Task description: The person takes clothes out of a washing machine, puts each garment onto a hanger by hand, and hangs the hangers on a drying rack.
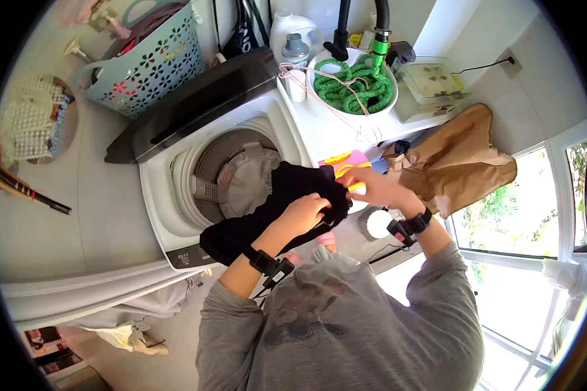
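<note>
A black garment [261, 218] is draped across the front rim of an open top-loading washing machine [155, 205], partly over the drum opening. My left hand [302, 216] rests on the cloth with its fingers curled into it. At the garment's right end, my right hand [378, 190] has bent fingers at the bunched edge, slightly blurred. Inside the machine, the metal drum [244, 176] shows a pale bottom. Just beyond my right hand lies a pink and yellow packet [346, 159], partly covered by that hand.
A brown paper bag [453, 159] stands at the right beside a window. On the white counter are a basin [392, 98] with a green coiled hose [349, 88] and bottles [295, 49]. The raised dark lid [202, 98] stands before a blue laundry basket [153, 65].
</note>
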A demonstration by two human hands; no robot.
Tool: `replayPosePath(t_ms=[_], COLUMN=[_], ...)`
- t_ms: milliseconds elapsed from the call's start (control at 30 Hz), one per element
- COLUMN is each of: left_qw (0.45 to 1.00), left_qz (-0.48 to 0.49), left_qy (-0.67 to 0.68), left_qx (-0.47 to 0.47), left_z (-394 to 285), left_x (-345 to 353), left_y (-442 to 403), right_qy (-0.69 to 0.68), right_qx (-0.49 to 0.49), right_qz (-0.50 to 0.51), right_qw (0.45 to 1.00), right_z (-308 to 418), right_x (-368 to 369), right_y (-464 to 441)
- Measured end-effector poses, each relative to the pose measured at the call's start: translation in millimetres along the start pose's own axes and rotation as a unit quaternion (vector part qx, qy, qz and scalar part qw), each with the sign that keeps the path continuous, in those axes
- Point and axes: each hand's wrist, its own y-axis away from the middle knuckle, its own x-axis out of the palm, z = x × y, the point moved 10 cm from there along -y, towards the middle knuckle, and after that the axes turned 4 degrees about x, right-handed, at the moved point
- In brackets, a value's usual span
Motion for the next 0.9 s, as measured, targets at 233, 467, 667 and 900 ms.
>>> replayPosePath(t_ms=[233,467,667,900], left_qw=[0.990,0.985,0.981,0.989], left_qz=[0.000,0.000,-0.014,-0.014], left_qy=[-0.123,-0.141,-0.161,-0.126], left_qx=[0.065,0.100,0.109,0.081], left_z=[-23.7,-30.2,-24.9,-14.5], left_x=[11.0,7.5,13.1,11.1], left_y=[-15.7,-29.5,-31.5,-33.1], right_qy=[0.089,0.219,0.211,0.200], right_qx=[0.120,0.285,0.272,0.214], right_qz=[-0.320,-0.204,-0.218,-0.319], right_qw=[0.935,0.911,0.913,0.901], right_z=[-114.3,-190.4,-197.0,-179.0], right_x=[-140.7,-132.9,-135.4,-145.5], right_y=[-46.7,-91.2,-101.1,-96.6])
